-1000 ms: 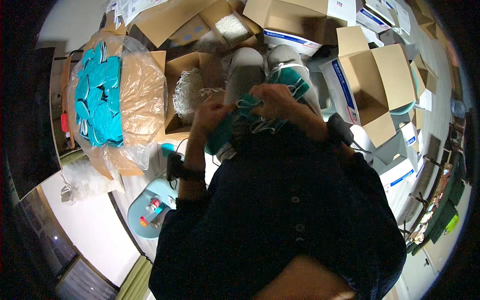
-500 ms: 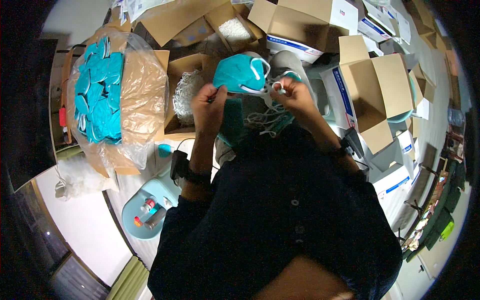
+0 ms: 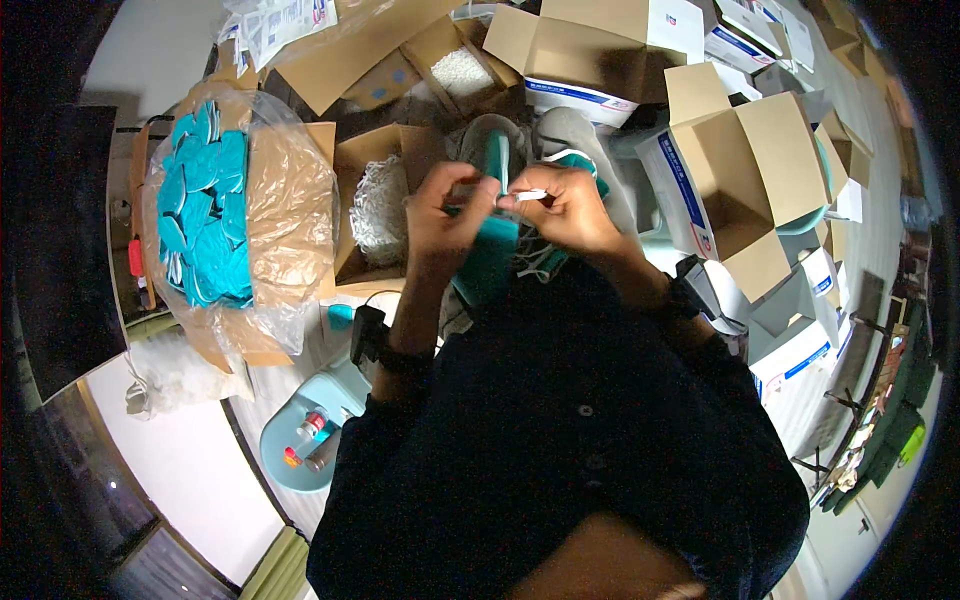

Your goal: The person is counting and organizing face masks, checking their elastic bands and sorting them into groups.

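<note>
A teal face mask [image 3: 497, 152] stands edge-on between my two hands, its white rim toward the right. My left hand [image 3: 447, 207] is closed, gripping the mask at its lower end. My right hand [image 3: 566, 208] pinches a white elastic strap [image 3: 531, 195] close to the left fingertips; where the strap meets the mask is hidden by the fingers. Below the hands, more teal masks [image 3: 488, 262] lie on my lap, with loose white straps [image 3: 540, 262] beside them. Another teal piece with a white strap [image 3: 572, 160] rests beyond my right hand.
To the left, a plastic-lined carton [image 3: 290, 215] holds a heap of teal masks [image 3: 205, 205]. Beside it, a box [image 3: 345, 255] contains white straps [image 3: 378, 212]. Opened cartons [image 3: 715, 175] crowd the right and far side. A pale blue stool [image 3: 283, 472] bears a bottle and small items.
The mask has turned from face-on to edge-on and come nearer. Both hands have drawn together, the left moving right and the right moving slightly left. The view has shifted a little.
</note>
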The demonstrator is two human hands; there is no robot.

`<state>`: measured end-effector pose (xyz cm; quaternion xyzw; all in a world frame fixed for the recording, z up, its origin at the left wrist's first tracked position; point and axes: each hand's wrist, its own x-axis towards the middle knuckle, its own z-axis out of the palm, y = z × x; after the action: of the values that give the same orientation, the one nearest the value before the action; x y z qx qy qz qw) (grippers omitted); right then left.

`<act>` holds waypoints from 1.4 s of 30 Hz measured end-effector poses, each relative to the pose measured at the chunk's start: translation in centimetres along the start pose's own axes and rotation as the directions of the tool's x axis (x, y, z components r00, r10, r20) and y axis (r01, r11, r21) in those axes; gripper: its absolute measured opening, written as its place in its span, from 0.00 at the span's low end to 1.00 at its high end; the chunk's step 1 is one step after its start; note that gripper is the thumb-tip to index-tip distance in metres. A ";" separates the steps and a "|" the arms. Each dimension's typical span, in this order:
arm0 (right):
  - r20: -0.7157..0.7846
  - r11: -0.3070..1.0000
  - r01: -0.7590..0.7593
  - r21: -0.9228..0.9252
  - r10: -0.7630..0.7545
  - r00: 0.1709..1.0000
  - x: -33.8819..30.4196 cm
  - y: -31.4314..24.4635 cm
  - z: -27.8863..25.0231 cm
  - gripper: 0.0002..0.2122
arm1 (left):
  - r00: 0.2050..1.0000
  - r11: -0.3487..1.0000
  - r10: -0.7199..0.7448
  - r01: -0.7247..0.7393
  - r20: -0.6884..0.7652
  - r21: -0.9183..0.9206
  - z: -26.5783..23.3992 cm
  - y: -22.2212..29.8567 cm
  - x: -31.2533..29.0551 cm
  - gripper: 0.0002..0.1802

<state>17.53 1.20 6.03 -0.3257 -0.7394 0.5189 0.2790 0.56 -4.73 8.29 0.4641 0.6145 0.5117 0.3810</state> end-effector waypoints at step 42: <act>-0.371 0.835 0.071 -0.545 -0.317 0.873 2.2 5.0 -3.1 0.06 | 0.959 0.920 -0.227 0.154 -0.169 -0.360 1.9 -1.7 -0.1 0.10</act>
<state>19.47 5.96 2.41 -0.4195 -0.7963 0.1811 0.3963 2.10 -4.37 6.30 0.2724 0.5946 0.6166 0.4382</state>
